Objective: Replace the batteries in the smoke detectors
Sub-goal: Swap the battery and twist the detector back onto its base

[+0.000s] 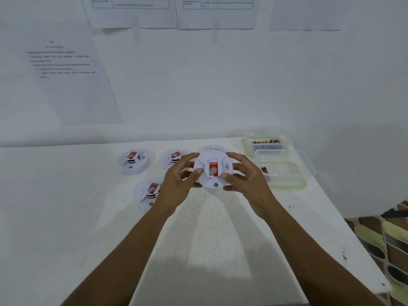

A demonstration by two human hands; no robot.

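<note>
A: Quick, where's the smoke detector?
B: Centre of view, over the white table, between both hands. Red label faces the camera, grey button on the near edge. Can't tell if it touches the top.
A: Left hand?
B: Fingers curled round the detector's left rim, thumb on the front. It's gripping.
A: Right hand?
B: Same on the right rim: fingers wrapped behind, thumb pressed on the front near the label.
A: Other units?
B: Three lie on the table to the left, labels up: far-left detector, middle detector partly behind the left fingers, near detector partly behind the left wrist. A fourth rim shows just behind the held one, mostly hidden.
A: Batts?
B: Batteries sit in a clear box at the table's far-right corner, by the wall. Right beside it, nearer, is a second clear tub w/ a small red item at its left edge, just right of the right hand. Printed sheets hang on the wall; text too blurred to read.
</note>
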